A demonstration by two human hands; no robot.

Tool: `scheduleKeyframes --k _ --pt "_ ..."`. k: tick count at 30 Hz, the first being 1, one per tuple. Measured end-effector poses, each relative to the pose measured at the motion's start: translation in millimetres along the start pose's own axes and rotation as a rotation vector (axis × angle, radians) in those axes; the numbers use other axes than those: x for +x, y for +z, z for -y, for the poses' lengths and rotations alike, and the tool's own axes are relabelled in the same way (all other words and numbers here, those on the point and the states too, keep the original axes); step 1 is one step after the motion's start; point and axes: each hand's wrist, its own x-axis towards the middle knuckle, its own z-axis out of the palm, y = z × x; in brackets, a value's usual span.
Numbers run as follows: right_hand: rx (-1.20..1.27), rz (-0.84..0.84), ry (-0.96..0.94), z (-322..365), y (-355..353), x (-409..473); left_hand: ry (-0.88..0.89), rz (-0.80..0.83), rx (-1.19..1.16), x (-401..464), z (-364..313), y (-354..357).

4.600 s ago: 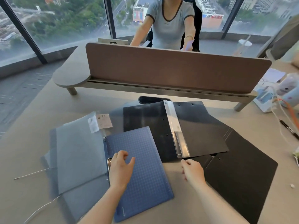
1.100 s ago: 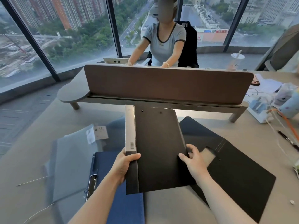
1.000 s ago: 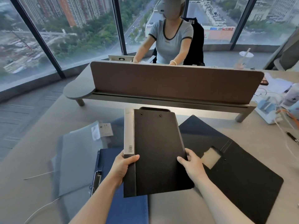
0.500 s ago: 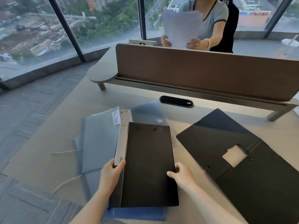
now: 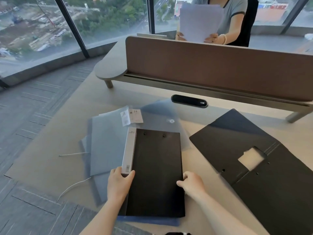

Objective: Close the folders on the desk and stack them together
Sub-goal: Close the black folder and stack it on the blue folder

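A closed black folder with a white spine label lies on top of the blue folder, of which only a strip shows at its near edge. My left hand grips the black folder's left edge by the spine. My right hand holds its right edge. To the left lie grey translucent folders, with a clear snap envelope behind. A large black folder lies spread open flat on the right, with a rectangular cut-out.
The beige desk ends close on the left above grey carpet. A brown divider screen runs across the back, with a person holding paper beyond it. A black cable port sits near the screen. Thin white cords trail left.
The black folder was open on the desk; it was then closed, lifted in both hands and carried left. It now rests down on the blue folder. My view has swung left.
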Motion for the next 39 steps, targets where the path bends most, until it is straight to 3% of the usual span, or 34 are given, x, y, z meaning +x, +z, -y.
scheduleKeyframes --k 16,26,33,39 --pt "-0.026 -0.257 0.06 -38.4 -49.9 -2.2 0.1 0.162 -0.028 -22.7 -42.1 55.2" --pt "-0.073 -0.217 0.008 -42.5 -55.3 -7.3 0.112 0.166 0.037 -20.7 -43.6 60.1" --pt "0.02 -0.371 -0.006 -54.1 -99.5 -10.8 0.405 -0.036 0.25 -28.6 -81.9 78.4" --pt "0.087 -0.488 0.048 -93.0 -165.6 -6.9 0.635 0.188 0.257 -47.4 -141.0 133.6"
